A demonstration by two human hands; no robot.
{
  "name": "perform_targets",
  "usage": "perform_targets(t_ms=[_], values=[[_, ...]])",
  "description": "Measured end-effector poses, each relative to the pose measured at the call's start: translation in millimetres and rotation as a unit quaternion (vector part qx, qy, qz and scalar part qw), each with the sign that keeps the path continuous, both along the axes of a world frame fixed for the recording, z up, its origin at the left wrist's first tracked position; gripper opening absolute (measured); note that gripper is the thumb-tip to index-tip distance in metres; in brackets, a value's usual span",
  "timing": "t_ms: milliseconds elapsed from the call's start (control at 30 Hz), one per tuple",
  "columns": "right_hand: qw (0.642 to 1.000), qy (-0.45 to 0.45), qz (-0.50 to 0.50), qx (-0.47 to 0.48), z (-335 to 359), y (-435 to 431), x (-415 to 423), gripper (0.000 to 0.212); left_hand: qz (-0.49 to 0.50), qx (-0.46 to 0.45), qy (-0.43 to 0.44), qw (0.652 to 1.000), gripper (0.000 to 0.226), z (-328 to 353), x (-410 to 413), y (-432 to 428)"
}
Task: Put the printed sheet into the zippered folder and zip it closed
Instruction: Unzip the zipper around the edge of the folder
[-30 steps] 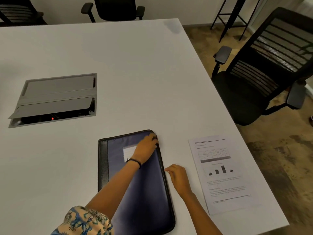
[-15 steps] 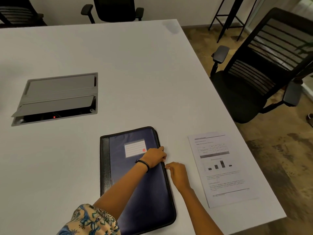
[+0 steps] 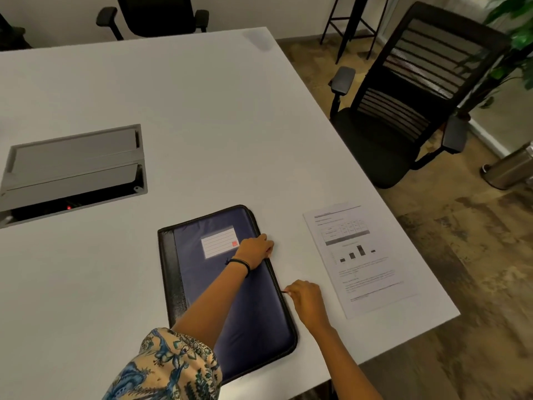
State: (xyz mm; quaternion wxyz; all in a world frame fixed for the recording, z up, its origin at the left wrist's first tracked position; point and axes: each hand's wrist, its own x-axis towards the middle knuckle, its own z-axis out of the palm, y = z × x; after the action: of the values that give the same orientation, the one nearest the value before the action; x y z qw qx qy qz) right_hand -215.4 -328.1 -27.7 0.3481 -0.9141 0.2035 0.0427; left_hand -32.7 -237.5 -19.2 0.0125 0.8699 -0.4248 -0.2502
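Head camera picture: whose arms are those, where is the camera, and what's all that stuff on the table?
No machine here: the arms belong to a person wearing a camera on their head, so you look down as they do. On the white table lies a dark blue zippered folder with a black spine. The left hand holds its right edge, fingers curled over it. The right hand pinches the small zipper pull on that edge. Beside the folder, untouched, lies a printed white paper sheet with a bar chart. A grey hatch is set in the tabletop, and a black mesh office chair stands nearby.
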Motion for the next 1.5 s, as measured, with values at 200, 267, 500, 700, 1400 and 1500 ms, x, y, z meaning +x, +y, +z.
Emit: perform_targets(t_ms=[200,267,500,700,1400,1500], values=[[0.995,-0.001,-0.086,0.043,-2,-3,-29,0.023,-0.014,0.020,-0.027,0.999,0.022,0,-14,-2],[0.993,0.009,-0.093,0.073,0,-1,-28,0.030,-0.033,0.026,-0.022,0.999,0.026,1,-23,0],[0.988,0.025,-0.063,0.142,-2,14,-10,0.026,-0.053,0.031,-0.007,0.998,0.026,-3,-64,8],[0.990,-0.003,-0.070,0.119,-6,19,6,0.025,-0.030,0.002,-0.001,1.000,0.026,-5,-72,20],[0.993,0.047,0.067,-0.080,-3,16,-5,0.022,-0.058,0.034,-0.010,0.998,0.018,-5,-85,21],[0.980,0.062,0.140,-0.130,1,16,-7,0.024,-0.058,0.026,0.006,0.998,0.019,-4,-83,21]])
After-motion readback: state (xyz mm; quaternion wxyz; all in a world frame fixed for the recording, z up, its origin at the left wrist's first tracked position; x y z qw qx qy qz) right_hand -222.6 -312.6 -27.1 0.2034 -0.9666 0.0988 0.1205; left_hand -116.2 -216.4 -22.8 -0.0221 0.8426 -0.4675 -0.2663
